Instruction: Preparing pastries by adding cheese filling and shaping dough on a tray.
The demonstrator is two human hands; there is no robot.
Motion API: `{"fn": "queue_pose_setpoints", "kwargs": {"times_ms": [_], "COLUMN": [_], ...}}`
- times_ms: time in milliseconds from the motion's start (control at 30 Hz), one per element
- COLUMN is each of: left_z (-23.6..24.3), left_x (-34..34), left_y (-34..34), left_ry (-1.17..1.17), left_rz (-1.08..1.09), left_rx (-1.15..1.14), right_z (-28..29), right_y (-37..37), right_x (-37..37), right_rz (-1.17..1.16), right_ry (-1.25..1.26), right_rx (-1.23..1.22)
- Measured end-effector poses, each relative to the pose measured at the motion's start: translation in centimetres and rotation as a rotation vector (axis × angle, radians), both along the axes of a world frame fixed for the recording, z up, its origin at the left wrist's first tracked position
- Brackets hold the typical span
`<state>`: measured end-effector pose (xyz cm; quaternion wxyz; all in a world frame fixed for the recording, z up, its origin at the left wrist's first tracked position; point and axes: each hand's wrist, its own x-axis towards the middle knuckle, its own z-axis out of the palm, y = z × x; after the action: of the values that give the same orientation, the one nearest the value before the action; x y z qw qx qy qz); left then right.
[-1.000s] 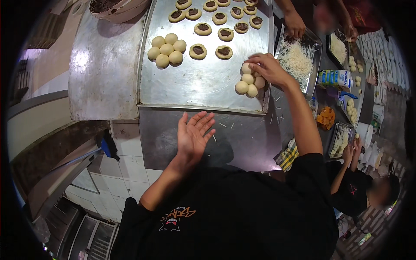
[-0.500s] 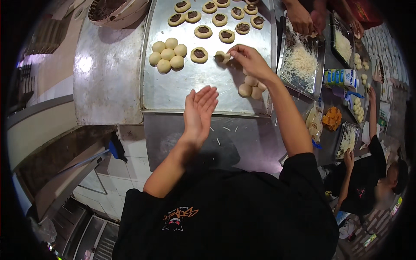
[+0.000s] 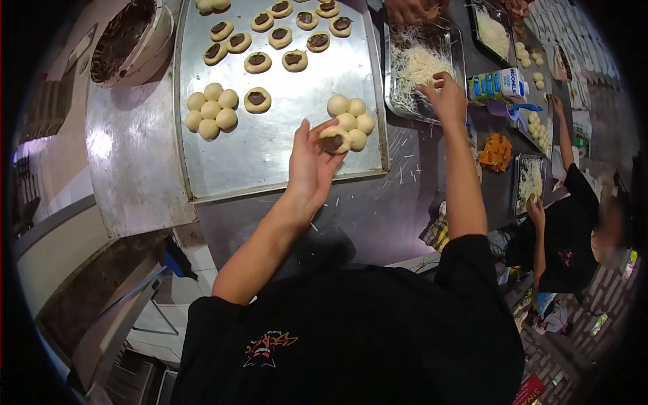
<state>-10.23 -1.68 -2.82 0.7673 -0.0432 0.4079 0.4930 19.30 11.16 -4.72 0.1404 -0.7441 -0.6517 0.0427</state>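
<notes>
On my left palm and fingers rests a flattened dough round with chocolate filling [image 3: 334, 140], steadied by my left hand [image 3: 312, 165] over the near right part of the metal tray [image 3: 283, 185]. My right hand [image 3: 445, 101] is at the near edge of the grated cheese [image 3: 422, 64] in a shallow pan, its fingers curled into the shreds. Just beyond my left hand sits a cluster of smooth dough balls [image 3: 351, 108]. Another cluster of dough balls [image 3: 210, 110] lies at the left, beside a chocolate-topped dough round [image 3: 257, 100]. Several more topped rounds [image 3: 279, 37] fill the far part.
A bowl smeared with chocolate [image 3: 125, 47] stands at the far left. Right of the cheese pan are a carton [image 3: 498, 86], an orange heap [image 3: 495, 152] and another cheese pan [image 3: 530, 182]. A co-worker [image 3: 574, 223] works at the right; another person's hands [image 3: 413, 10] reach in beyond the pan.
The chocolate-filled dough round has passed from my right hand to my left. My right hand has moved right, to the grated cheese. The view has shifted, so the tray appears farther left.
</notes>
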Motion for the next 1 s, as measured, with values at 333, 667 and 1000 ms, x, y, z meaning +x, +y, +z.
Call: {"fn": "queue_pose_setpoints", "kwargs": {"times_ms": [333, 667, 1000], "left_z": [1.5, -1.2, -2.3], "left_x": [8.3, 10.9, 11.4], "left_y": [13.3, 15.0, 15.1], "left_ry": [0.116, 0.179, 0.221], "left_rz": [-0.278, -0.442, -0.466], "left_rx": [0.219, 0.246, 0.29], "right_z": [-3.3, 2.7, 4.0], "right_y": [2.0, -2.4, -2.4], "right_x": [-0.6, 1.2, 0.2], "right_rz": [-0.036, -0.218, 0.044], "right_ry": [-0.196, 0.316, 0.864], "right_rx": [-0.018, 0.0, -0.135]}}
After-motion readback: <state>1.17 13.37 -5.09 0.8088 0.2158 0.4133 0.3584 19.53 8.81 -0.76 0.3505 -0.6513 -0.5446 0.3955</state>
